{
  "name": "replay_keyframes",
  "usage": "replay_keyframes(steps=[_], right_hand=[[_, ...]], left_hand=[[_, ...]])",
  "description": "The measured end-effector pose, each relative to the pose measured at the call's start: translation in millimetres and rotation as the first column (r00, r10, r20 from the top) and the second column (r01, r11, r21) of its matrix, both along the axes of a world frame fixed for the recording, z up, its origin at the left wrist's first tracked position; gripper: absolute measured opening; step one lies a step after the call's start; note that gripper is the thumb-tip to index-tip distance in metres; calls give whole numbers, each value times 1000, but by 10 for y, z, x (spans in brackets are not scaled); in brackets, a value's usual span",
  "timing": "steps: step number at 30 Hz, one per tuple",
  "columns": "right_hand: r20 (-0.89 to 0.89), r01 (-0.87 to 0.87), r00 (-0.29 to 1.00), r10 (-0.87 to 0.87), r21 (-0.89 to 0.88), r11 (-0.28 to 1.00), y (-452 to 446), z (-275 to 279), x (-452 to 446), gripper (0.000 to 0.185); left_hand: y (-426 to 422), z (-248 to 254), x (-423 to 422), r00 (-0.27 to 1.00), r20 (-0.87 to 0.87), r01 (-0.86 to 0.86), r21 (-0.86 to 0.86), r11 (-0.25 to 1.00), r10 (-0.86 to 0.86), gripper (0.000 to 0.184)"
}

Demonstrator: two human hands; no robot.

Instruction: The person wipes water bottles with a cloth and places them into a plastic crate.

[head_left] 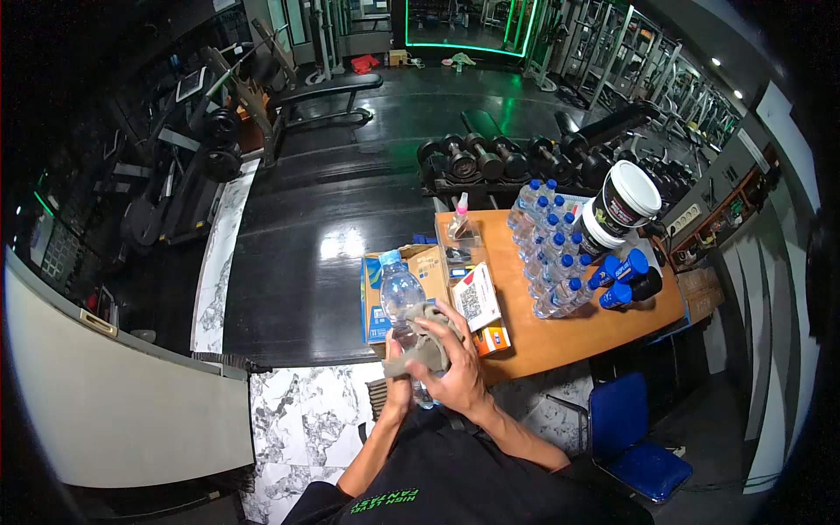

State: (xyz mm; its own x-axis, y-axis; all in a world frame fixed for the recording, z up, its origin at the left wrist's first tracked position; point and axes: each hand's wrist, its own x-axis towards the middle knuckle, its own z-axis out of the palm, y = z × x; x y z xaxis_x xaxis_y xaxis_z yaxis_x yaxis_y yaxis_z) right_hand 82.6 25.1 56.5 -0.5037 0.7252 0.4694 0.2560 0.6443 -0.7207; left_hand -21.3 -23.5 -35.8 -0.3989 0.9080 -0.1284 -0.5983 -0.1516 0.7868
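A clear plastic bottle (402, 290) with a light blue cap is held upright in front of my chest. My left hand (398, 385) is wrapped round its lower part, mostly behind the cloth. Pressed against the bottle's side is a grey-green cloth (427, 352), held by my right hand (458, 372). Behind the bottle is an open cardboard box (374, 322) in blue and yellow. A white card with a QR code (473, 299) leans beside my right fingertips.
On the wooden table (525, 350) stand several capped water bottles (549, 254), white tubs (626, 198), blue containers (617, 295) and a pink-topped spray bottle (461, 210). A blue chair (619, 420) is at the right. Dumbbells (486, 159) lie beyond the table.
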Motion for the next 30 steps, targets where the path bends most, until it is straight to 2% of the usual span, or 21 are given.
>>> replay_keyframes(steps=[1, 3, 4, 5, 6, 7, 8, 9, 11, 13, 14, 15, 16, 17, 18, 20, 21, 24, 25, 27, 30], right_hand=[[-40, 46, 998, -47, -24, 999, 18, -60, -33, 60], [-61, 102, 993, -100, 36, 994, 16, -78, -51, 59], [-33, 90, 995, -89, 30, 995, -11, -50, -25, 57], [-7, 78, 997, -78, 22, 997, -39, -15, 2, 56], [45, 51, 997, -57, 121, 991, -65, 41, 47, 52], [44, 51, 997, -57, 125, 991, -89, 26, 112, 52], [104, -32, 995, 12, 194, 980, -128, -3, 188, 50], [168, -118, 983, 77, 256, 959, -166, -29, 256, 48], [153, -150, 981, 116, 235, 960, -154, -34, 375, 40], [-68, -392, 919, 389, -31, 920, -28, -98, 507, 33], [-262, -414, 895, 361, -185, 891, 13, -103, 540, 25], [-331, -372, 891, 310, -143, 917, 72, -94, 567, 26], [-350, -226, 919, 181, -92, 970, 90, -87, 541, 30], [-375, -69, 926, 47, -45, 997, 93, -10, 469, 34], [-376, -65, 926, 44, -42, 997, 105, 80, 386, 34], [-56, -1, 998, 3, 26, 1000, 104, 222, 195, 39], [-3, 44, 999, -44, 50, 998, 42, 161, 120, 40], [-6, 34, 999, -34, 71, 997, 12, -14, 145, 41], [19, -36, 999, 35, 97, 995, -11, -96, 195, 42], [42, -110, 993, 106, 123, 986, -103, -172, 299, 42], [130, -391, 917, 377, 104, 914, -144, -178, 517, 41]], left_hand=[[17, 7, 28, 1000, 1, 1, 3, 1000, -1, 49], [31, 6, 64, 962, -249, -104, 54, 993, 114, 50], [18, -27, 72, 993, -76, -95, -10, 995, 94, 53], [10, 9, 65, 993, -76, -96, -6, 995, 95, 53], [-7, 68, 50, 998, 6, -55, -17, 998, 55, 53], [-24, 100, 23, 996, 88, -14, -26, 1000, 16, 54], [-27, -62, -57, 987, 153, 55, -21, 998, -51, 56], [-11, -76, -93, 988, 150, 52, -19, 998, -49, 56], [35, -78, -132, 993, 78, -83, -8, 996, 84, 56], [4, 103, -153, 995, 98, -34, -9, 999, 35, 55], [6, 112, -165, 988, 153, 30, -17, 999, -27, 54], [4, 132, -171, 974, 209, 95, -23, 995, -88, 54], [3, 157, -104, 980, 192, 49, 4, 999, -49, 52], [68, -42, -74, 990, 139, -5, -22, 1000, 8, 51], [80, -232, -7, 996, -22, -85, -45, 995, 84, 56], [71, -132, 126, 946, -294, -161, -53, 985, 139, 58], [47, -54, 135, 947, -294, -153, -53, 987, 132, 58], [58, 74, 21, 998, 43, -46, -13, 999, 46, 51], [31, 116, -41, 999, 53, -11, -15, 1000, 12, 51], [77, -12, -165, 991, 66, -117, -47, 992, 120, 63], [32, 54, -295, 995, 80, -58, -26, 998, 60, 67]])
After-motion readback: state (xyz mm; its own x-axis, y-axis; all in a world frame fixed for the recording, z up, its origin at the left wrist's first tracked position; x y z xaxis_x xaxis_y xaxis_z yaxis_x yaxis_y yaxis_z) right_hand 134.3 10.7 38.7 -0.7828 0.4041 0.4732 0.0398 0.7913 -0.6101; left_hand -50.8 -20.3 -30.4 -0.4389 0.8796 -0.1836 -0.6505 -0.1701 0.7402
